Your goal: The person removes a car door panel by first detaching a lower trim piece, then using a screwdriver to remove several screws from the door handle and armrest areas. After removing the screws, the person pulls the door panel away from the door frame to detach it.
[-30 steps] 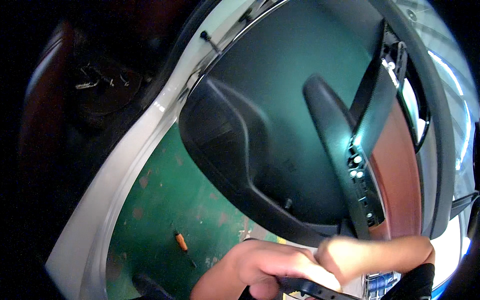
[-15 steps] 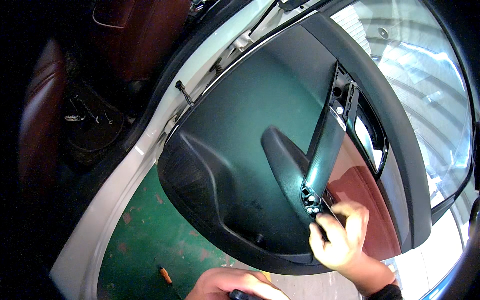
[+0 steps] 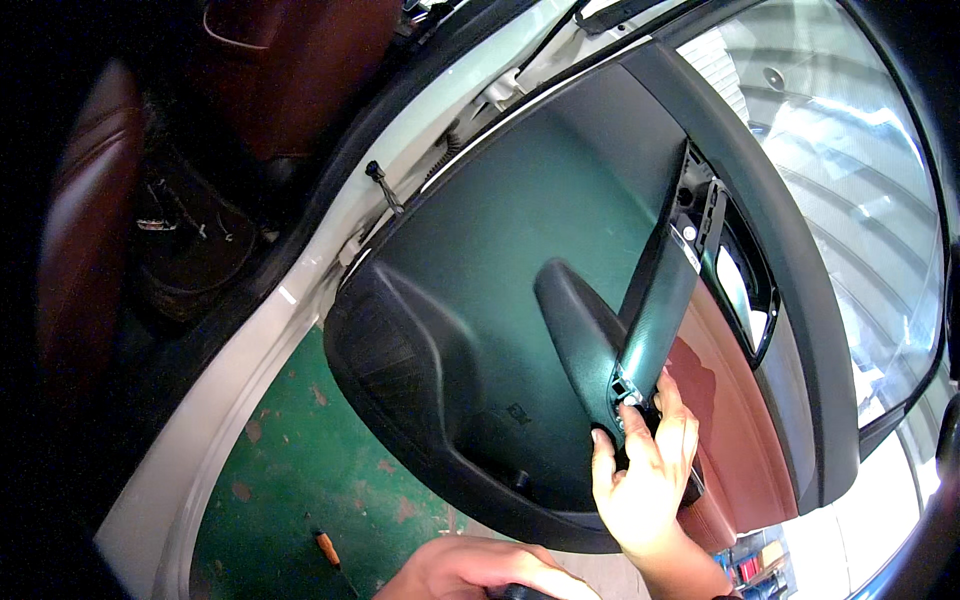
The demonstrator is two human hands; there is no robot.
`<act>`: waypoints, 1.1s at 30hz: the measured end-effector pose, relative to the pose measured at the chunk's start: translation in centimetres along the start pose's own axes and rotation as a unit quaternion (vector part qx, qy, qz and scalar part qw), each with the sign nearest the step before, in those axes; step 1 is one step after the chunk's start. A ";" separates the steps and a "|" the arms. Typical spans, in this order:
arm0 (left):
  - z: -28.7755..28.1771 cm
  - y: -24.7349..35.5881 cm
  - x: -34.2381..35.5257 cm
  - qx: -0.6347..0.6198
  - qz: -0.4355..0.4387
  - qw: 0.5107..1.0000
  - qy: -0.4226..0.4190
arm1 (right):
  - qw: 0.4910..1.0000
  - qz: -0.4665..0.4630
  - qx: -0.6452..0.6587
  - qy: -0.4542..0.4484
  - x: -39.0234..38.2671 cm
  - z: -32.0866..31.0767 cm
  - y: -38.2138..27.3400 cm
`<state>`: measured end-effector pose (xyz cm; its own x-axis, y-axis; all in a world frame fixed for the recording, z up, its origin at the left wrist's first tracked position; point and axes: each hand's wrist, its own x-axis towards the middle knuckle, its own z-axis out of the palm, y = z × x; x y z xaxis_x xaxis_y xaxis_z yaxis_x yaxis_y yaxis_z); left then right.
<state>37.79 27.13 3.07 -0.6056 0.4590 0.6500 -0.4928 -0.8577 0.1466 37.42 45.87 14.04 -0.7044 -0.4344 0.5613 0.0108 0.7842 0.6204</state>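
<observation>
An open car door fills the view, lined with a black inner panel [image 3: 470,250] that has a reddish-brown leather insert [image 3: 740,420]. A dark woven-pattern trim strip [image 3: 662,300] runs down beside the black armrest grip [image 3: 572,330], and its upper end stands off the panel. My right hand [image 3: 645,485] clasps the lower end of the strip and armrest, thumb on the left and fingers on the right. My left hand [image 3: 465,570] is low at the picture's edge, closed around a dark tool [image 3: 520,593] that is mostly cut off.
An orange-handled screwdriver [image 3: 325,548] lies on the worn green floor [image 3: 300,450] below the door. The white door sill [image 3: 250,340] runs diagonally at the left, with reddish-brown seats [image 3: 85,230] in the dark cabin beyond. The door window glass [image 3: 830,170] is at the upper right.
My right hand rose from beside the left hand at the bottom edge to the lower end of the trim strip and closed around it. The left hand stayed low with the tool.
</observation>
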 end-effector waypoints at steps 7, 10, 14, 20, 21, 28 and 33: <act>0.0 0.4 0.1 0.063 -0.014 0.998 -0.012 | 0.993 0.082 0.046 0.069 -0.6 1.5 0.3; -4.1 -2.8 2.5 0.029 0.051 0.964 -0.259 | 0.991 0.072 0.068 0.095 -0.2 1.6 0.2; -6.8 -3.5 4.0 0.021 0.005 0.909 -0.417 | 0.991 0.057 0.066 0.097 -0.5 1.8 0.9; -6.7 -3.3 4.3 0.031 0.022 0.901 -0.432 | 0.994 0.027 0.055 0.092 -0.8 1.8 1.4; -6.9 -3.2 4.3 0.033 0.023 0.898 -0.438 | 0.995 0.021 0.048 0.089 -0.7 1.7 1.3; -6.7 -3.5 4.0 0.030 0.022 0.904 -0.426 | 0.989 0.018 0.084 0.124 -1.2 1.8 1.5; -6.4 -3.5 3.7 0.033 0.024 0.906 -0.420 | 0.994 -0.001 0.040 0.101 -0.8 1.6 1.3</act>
<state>33.23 33.29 0.16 0.0784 0.1057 0.9913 -0.4230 -0.8969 0.1291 36.84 47.92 13.50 -0.5473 -0.5102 0.6634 -0.0532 0.8123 0.5809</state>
